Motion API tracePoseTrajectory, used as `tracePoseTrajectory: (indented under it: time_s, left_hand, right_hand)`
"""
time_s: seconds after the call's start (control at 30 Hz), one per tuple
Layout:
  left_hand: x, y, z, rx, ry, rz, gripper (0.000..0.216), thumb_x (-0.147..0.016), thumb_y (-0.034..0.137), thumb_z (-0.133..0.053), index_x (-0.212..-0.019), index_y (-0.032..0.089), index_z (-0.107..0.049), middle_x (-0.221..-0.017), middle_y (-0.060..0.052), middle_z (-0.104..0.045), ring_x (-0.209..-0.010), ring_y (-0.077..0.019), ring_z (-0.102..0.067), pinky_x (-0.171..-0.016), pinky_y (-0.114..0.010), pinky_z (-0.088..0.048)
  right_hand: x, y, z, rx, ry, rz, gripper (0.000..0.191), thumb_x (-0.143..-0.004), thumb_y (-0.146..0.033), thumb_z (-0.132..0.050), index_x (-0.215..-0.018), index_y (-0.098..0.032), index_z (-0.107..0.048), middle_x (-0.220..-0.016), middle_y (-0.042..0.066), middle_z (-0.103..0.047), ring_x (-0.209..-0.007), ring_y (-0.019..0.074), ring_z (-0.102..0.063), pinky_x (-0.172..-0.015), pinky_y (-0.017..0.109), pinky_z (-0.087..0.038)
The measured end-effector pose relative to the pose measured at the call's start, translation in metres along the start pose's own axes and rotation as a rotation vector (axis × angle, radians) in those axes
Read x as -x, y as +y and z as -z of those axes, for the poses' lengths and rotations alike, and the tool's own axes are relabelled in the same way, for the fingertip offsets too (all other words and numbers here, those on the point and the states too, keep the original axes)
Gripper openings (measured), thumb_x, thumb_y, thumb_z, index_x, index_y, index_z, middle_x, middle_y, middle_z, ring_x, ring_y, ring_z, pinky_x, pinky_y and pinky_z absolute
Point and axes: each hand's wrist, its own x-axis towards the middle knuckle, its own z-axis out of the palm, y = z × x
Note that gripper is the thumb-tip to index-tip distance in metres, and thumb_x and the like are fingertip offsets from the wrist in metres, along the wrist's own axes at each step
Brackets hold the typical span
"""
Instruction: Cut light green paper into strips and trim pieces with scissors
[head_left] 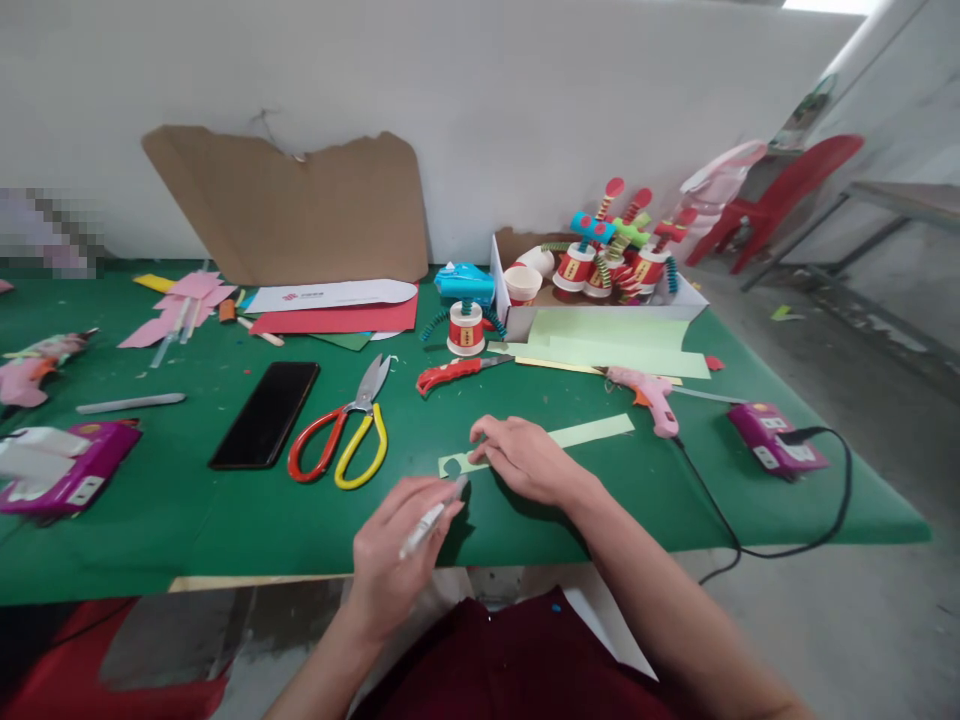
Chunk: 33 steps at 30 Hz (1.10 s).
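Observation:
In my left hand is a slim white pen, gripped between thumb and fingers, its grey end close to the near edge of a pale green paper strip. That strip lies flat on the table, with a dark round spot near its left end; whether it is a hole or a mark I cannot tell. My right hand holds the strip down with bent fingers just right of the spot and covers its middle. Left of my hands lie scissors with one red and one yellow handle. A red-handled utility knife lies beyond them.
A black phone lies left of the scissors. Pink glue guns and purple power strips sit at both sides, with a cord on the right. Behind stand a paper-cup figure, a white box of similar figures and cardboard.

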Motion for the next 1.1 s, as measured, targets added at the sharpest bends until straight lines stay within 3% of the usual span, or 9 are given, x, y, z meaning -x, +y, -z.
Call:
tracePoseTrajectory:
  time_s: [0.17,0.43,1.1]
  left_hand:
    - [0.011,-0.007,-0.011,-0.096,-0.038,-0.188,0.021,-0.087,0.009,-0.059,-0.106,0.015,-0.064,-0.1,-0.009,-0.069,-0.09,-0.0154,-0.067,-0.079,-0.024,-0.057]
    - [0.01,-0.006,-0.013,-0.343,-0.07,-0.423,0.021,-0.09,0.011,-0.05,-0.108,0.011,-0.062,-0.098,-0.014,-0.07,-0.089,-0.0178,-0.068,-0.076,-0.025,-0.058]
    - [0.004,-0.002,-0.015,-0.391,-0.119,-0.42,0.023,-0.093,0.011,-0.041,-0.107,0.01,-0.06,-0.096,-0.014,-0.07,-0.085,-0.0177,-0.069,-0.071,-0.025,-0.058]
  right_hand:
    - [0.0,0.0,0.0,-0.014,0.007,-0.011,0.02,-0.089,-0.007,-0.039,-0.101,-0.02,-0.049,-0.09,0.004,-0.076,-0.09,0.0199,-0.063,-0.081,0.032,-0.038]
    - [0.0,0.001,0.0,-0.012,-0.002,-0.01,0.019,-0.088,-0.007,-0.04,-0.101,-0.02,-0.048,-0.09,0.004,-0.076,-0.088,0.0197,-0.064,-0.082,0.033,-0.039]
    - [0.0,0.002,-0.001,-0.015,0.007,0.003,0.019,-0.087,-0.006,-0.042,-0.099,-0.02,-0.048,-0.089,0.004,-0.075,-0.086,0.0196,-0.064,-0.081,0.032,-0.04]
